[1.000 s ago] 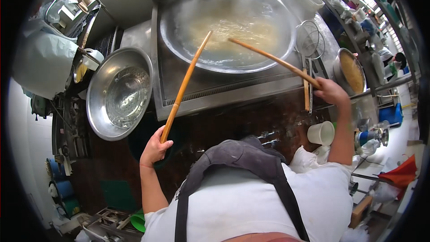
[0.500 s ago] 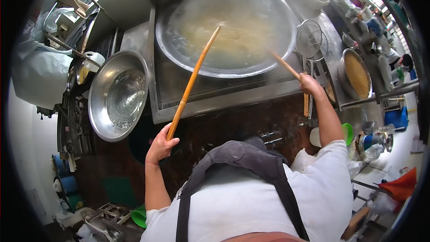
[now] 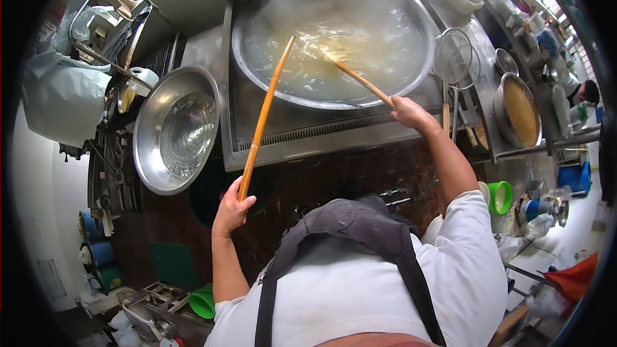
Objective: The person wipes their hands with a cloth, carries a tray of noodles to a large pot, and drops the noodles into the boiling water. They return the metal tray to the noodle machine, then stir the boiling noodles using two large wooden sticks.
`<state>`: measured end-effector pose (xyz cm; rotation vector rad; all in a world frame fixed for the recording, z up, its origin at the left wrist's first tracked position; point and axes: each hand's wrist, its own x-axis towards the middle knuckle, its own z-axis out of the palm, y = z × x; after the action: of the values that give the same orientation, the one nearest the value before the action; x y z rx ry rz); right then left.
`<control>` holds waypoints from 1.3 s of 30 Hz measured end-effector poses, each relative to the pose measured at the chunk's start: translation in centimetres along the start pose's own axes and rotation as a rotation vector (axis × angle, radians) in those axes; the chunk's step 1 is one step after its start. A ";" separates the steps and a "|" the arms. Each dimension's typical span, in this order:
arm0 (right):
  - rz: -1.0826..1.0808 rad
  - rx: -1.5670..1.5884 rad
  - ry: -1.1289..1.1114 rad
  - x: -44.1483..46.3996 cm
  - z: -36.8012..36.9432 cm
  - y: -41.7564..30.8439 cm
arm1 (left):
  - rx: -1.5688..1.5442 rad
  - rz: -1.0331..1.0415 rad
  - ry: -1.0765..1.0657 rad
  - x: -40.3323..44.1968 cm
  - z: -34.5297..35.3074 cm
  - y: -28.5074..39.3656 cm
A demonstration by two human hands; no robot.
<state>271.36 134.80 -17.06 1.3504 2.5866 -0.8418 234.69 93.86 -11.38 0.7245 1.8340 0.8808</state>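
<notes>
A long wooden stick (image 3: 265,119) is gripped near its lower end by my left hand (image 3: 232,208), its upper tip standing over the near left part of a large steaming wok (image 3: 308,101). My right hand (image 3: 411,114) is closed around a second wooden stick (image 3: 366,83), whose far end dips into the cloudy bubbling liquid (image 3: 283,83). Pale yellow strands, perhaps noodles, swirl near that tip; steam blurs them. What lies under the liquid's surface is hidden.
Left of the stove stands a wide steel basin (image 3: 177,132). Wire strainers (image 3: 454,58) lie right of the wok, beside a steel bowl of brownish contents (image 3: 519,112). The stove's metal front edge (image 3: 360,133) runs between me and the wok. Green containers (image 3: 499,197) sit lower right.
My right hand has moved left, bringing its stick's tip toward the middle of the wok. The left stick stands slightly more upright. Steam has thinned over the near liquid.
</notes>
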 end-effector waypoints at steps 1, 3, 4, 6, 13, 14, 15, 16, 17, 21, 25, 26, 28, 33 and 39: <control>-0.006 -0.010 -0.006 -0.2 -0.3 -0.8 | 0.027 0.010 0.012 0.2 -0.1 0.2; -0.026 -0.037 0.003 -0.6 -0.9 -1.2 | 0.071 0.057 0.041 0.9 -0.2 0.2; -0.039 -0.053 0.017 -0.8 -1.0 -1.1 | 0.089 0.092 0.056 1.5 -0.4 -0.3; -0.033 -0.088 0.037 -1.8 -2.0 -0.8 | 0.158 0.094 0.075 2.2 -0.6 0.7; 0.114 0.030 0.008 -11.7 -11.5 5.4 | 0.491 0.057 -0.007 6.8 0.6 5.2; 0.135 0.039 0.006 -13.4 -12.5 6.1 | 0.527 0.056 -0.054 8.0 1.7 6.1; 0.197 0.047 0.007 -15.1 -13.2 6.1 | 0.562 0.055 -0.100 9.5 3.0 6.8; 0.258 0.054 0.008 -16.7 -13.8 6.0 | 0.598 0.053 -0.145 11.0 4.2 7.3; 0.318 0.063 0.010 -18.1 -13.9 6.0 | 0.583 0.085 -0.187 12.9 5.5 7.6; 0.355 -0.016 0.136 -21.7 -12.6 6.4 | 0.598 0.468 -0.251 20.4 10.1 5.1; 0.491 -0.004 0.137 -23.3 -12.1 5.6 | 0.526 0.333 -0.368 19.6 11.5 7.4; 0.482 0.008 0.153 -23.4 -11.9 5.7 | 0.496 0.395 -0.368 19.1 11.2 7.3; 0.458 0.030 0.182 -23.4 -11.7 6.0 | 0.416 0.275 -0.392 17.8 9.7 6.8; 0.379 0.045 0.177 -20.1 -10.7 7.3 | 0.403 0.055 -0.402 11.5 2.8 4.6; 0.175 0.022 0.118 -8.0 -4.5 9.1 | 0.294 0.155 -0.276 1.0 -4.2 -3.2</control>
<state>284.02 135.47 -14.45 1.6509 2.5020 -0.7864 230.06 91.75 -13.27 1.1272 1.6906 0.5765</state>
